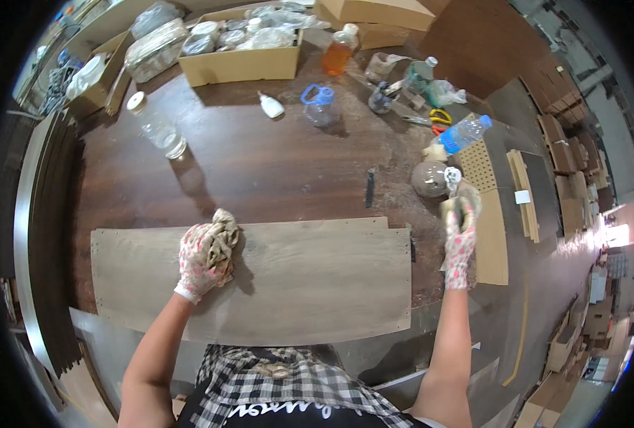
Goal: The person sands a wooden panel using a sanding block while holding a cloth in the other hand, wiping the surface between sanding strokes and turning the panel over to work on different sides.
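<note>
A crumpled, stained cloth point(222, 242) is bunched in my left hand point(197, 260), which wears a white glove with pink dots. It presses the cloth down on the left half of a long grey-brown wood-grain sheet point(324, 285) lying along the near table edge. Off to the right, beyond the sheet, my right hand point(460, 235) wears a matching glove with dirty fingertips. Its fingers curl at the white top of a round clear bottle point(429, 179); part of the grip is hidden.
A glass jar point(159, 127), white squeeze bottle point(271, 106) and blue-handled jug point(321, 107) stand farther back. Orange liquid fills a bottle point(338, 51) beside a carton point(242, 65) of wrapped items. A water bottle point(464, 134), scissors point(440, 117) and perforated board point(477, 167) are right.
</note>
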{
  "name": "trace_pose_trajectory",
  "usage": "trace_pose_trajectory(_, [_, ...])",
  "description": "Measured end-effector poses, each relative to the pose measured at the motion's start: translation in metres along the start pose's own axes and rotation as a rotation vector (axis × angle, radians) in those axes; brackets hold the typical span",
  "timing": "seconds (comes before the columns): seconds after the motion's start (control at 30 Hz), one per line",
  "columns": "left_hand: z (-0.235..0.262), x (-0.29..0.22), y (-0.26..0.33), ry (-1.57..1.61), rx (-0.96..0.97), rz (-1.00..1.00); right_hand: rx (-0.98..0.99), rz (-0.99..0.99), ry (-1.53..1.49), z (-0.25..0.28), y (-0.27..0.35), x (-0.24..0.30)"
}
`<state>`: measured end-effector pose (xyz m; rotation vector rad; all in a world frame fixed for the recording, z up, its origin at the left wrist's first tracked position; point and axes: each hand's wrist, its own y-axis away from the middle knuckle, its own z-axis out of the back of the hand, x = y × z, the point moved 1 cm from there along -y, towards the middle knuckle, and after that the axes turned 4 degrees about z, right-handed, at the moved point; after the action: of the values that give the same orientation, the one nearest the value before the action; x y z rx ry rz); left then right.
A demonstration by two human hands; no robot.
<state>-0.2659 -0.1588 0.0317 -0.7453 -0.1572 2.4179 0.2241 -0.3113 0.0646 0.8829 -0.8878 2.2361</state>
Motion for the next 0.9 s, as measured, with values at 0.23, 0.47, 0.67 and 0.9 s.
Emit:
trace_pose_trajectory(0.23, [-0.001,0.002,0.000,0.065,-0.018,-0.015,0.177,0.145,0.105,-0.030,0.022,0.029])
trace_pose_trajectory(0.47, [0.000,0.003,0.001,0.047,-0.028,-0.010,0.269,0.133,0.168,-0.030,0.033,0.042])
trace_pose_trajectory(0.67, [-0.007,0.005,0.001,0.014,-0.021,-0.009,0.312,0.118,0.250,-0.020,0.026,0.016])
trace_pose_trajectory(0.9, [-0.002,0.002,0.002,-0.057,-0.002,0.001,0.442,0.010,0.178,0.014,0.064,-0.002])
